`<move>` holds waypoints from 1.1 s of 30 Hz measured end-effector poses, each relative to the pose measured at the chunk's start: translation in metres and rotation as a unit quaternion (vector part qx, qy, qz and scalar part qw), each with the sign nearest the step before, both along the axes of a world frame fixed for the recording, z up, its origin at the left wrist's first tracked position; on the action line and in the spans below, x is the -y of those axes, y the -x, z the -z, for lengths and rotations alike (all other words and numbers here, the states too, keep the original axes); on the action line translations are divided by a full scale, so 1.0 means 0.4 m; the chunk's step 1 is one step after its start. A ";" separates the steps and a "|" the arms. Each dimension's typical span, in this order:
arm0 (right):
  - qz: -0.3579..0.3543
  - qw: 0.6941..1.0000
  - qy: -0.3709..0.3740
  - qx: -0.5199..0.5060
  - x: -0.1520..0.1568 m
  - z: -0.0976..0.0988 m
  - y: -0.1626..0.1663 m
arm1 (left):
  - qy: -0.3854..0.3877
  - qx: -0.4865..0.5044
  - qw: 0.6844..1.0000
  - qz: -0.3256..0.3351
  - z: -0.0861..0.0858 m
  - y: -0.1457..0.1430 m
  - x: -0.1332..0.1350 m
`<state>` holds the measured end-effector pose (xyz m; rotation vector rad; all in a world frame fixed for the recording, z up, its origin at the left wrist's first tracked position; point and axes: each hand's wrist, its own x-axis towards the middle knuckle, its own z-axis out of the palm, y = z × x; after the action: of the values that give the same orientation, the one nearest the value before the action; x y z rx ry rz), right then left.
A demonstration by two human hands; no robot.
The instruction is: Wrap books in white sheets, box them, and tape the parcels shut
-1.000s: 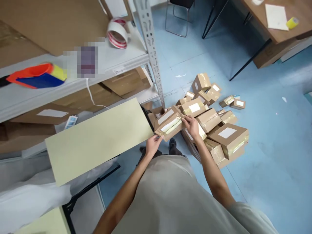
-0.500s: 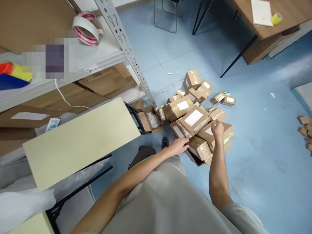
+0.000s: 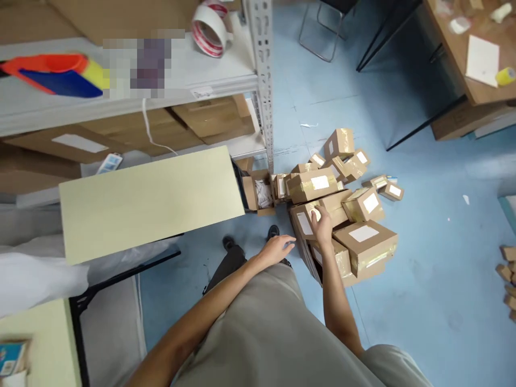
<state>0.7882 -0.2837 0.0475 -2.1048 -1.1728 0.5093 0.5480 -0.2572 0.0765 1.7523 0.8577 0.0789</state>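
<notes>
My right hand [image 3: 323, 227] is over the pile, its thumb and fingertips apart against the top of a taped cardboard box [image 3: 303, 220] with a white label. I cannot make out a firm grip on that box. To its left, my left hand [image 3: 278, 250] hangs open with fingers stretched out, beside the pile's near left edge and holding nothing. A larger labelled box [image 3: 365, 244] lies just right of my right wrist, and a smaller labelled box [image 3: 365, 204] sits behind it. Another long box [image 3: 313, 184] rests farther back.
Left of me is a pale yellow tabletop [image 3: 153, 201] on black legs. Beyond it stands a metal shelf [image 3: 237, 80] with tape rolls [image 3: 209, 29] and flat cartons. A wooden desk [image 3: 479, 80] is at the upper right. More small boxes [image 3: 508, 271] lie at the right edge.
My right hand has moved left from the right-hand box onto a box in the pile's left part. My left hand has drawn slightly back. Boxes on top of the pile lie differently, and the view has turned.
</notes>
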 end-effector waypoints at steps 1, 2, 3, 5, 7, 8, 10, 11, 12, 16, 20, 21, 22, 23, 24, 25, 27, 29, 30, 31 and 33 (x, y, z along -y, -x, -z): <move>-0.031 0.999 -0.004 -0.005 -0.024 -0.010 0.044 | -0.004 0.006 1.000 -0.023 -0.005 0.018 -0.009; -0.063 0.998 -0.005 -0.009 -0.046 -0.021 0.088 | -0.009 0.013 0.999 -0.048 -0.010 0.039 -0.018; -0.094 0.996 -0.004 -0.013 -0.067 -0.033 0.134 | -0.012 0.022 0.997 -0.077 -0.017 0.064 -0.027; -0.153 0.988 -0.004 -0.022 -0.106 -0.058 0.229 | -0.016 0.044 0.989 -0.141 -0.033 0.126 -0.045; -0.207 0.978 -0.006 -0.029 -0.143 -0.087 0.328 | -0.019 0.068 0.974 -0.214 -0.051 0.208 -0.058; -0.232 0.972 -0.007 -0.032 -0.160 -0.102 0.381 | -0.020 0.082 0.964 -0.250 -0.061 0.256 -0.061; -0.280 0.959 -0.007 -0.034 -0.192 -0.135 0.493 | -0.022 0.115 0.942 -0.315 -0.081 0.365 -0.059; -0.301 0.953 -0.007 -0.034 -0.206 -0.153 0.553 | -0.022 0.132 0.930 -0.344 -0.091 0.425 -0.054; -0.321 0.946 -0.007 -0.033 -0.218 -0.169 0.615 | -0.022 0.147 0.916 -0.372 -0.100 0.487 -0.045; -0.416 0.909 -0.020 -0.030 -0.241 -0.222 0.886 | -0.026 0.185 0.848 -0.495 -0.124 0.756 0.024; -0.512 0.858 -0.021 -0.049 -0.229 -0.241 1.173 | -0.035 0.196 0.778 -0.597 -0.137 1.026 0.139; -0.534 0.844 -0.016 -0.055 -0.221 -0.242 1.244 | -0.035 0.192 0.760 -0.620 -0.138 1.087 0.173; -0.556 0.829 -0.010 -0.059 -0.213 -0.243 1.312 | -0.035 0.186 0.739 -0.646 -0.139 1.144 0.206; -0.579 0.813 -0.005 -0.063 -0.204 -0.244 1.379 | -0.035 0.182 0.716 -0.673 -0.138 1.196 0.240; -0.602 0.796 0.001 -0.066 -0.194 -0.244 1.442 | -0.035 0.180 0.690 -0.700 -0.134 1.242 0.272; -0.623 0.779 0.008 -0.070 -0.185 -0.245 1.503 | -0.036 0.181 0.663 -0.725 -0.129 1.283 0.301; -0.663 0.744 0.025 -0.077 -0.169 -0.242 1.613 | -0.042 0.194 0.611 -0.766 -0.113 1.351 0.354; -0.697 0.710 0.049 -0.084 -0.158 -0.233 1.712 | -0.047 0.214 0.563 -0.797 -0.091 1.404 0.394; -0.712 0.694 0.062 -0.088 -0.155 -0.225 1.759 | -0.047 0.224 0.540 -0.810 -0.080 1.429 0.410; -0.725 0.678 0.078 -0.093 -0.154 -0.214 1.804 | -0.045 0.232 0.519 -0.821 -0.070 1.453 0.423; -0.747 0.646 0.112 -0.106 -0.156 -0.187 1.894 | -0.036 0.238 0.485 -0.841 -0.052 1.504 0.442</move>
<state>0.0307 -0.2212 0.1222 -0.6240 -2.5793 1.5780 -0.0535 -0.4341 0.0973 0.1766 1.7672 1.7941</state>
